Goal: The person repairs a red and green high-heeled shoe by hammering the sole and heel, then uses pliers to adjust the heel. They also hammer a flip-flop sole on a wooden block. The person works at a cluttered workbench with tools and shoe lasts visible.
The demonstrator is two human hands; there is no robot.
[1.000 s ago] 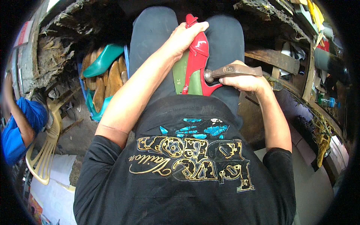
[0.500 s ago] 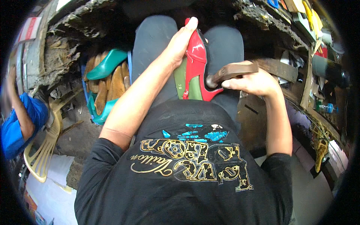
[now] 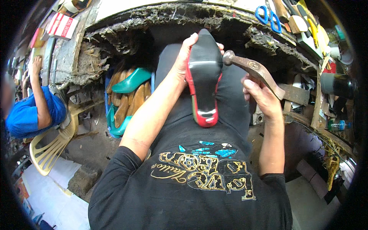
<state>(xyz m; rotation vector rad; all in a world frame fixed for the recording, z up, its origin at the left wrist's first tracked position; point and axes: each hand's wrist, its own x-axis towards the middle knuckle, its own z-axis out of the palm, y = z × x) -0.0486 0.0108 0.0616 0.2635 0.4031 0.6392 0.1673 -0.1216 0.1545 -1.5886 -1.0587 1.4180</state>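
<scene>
My left hand [image 3: 184, 57] grips a red high-heeled shoe [image 3: 204, 86] near its toe, fingers wrapped round both sides. The shoe's black sole faces up, toe pointing away from me and the red heel end near my shirt. In my right hand [image 3: 264, 97] is a cobbler's hammer [image 3: 255, 69], its handle mostly hidden. The rounded face of the hammer hangs just right of the sole, apart from it. My dark-trousered lap lies beneath the shoe.
Left of my legs a blue crate [image 3: 107, 94] holds green and wooden shoe lasts [image 3: 132, 80]. The ragged workbench [image 3: 153, 17] carries blue-handled scissors [image 3: 269, 18] and a red-white box [image 3: 62, 26]. A person in blue [image 3: 36, 115] works by a cream plastic chair [image 3: 50, 153].
The shoe has been turned from its side to sole up. My right hand has swung the hammer away from the heel area toward the far right. My view has shifted, showing more bench.
</scene>
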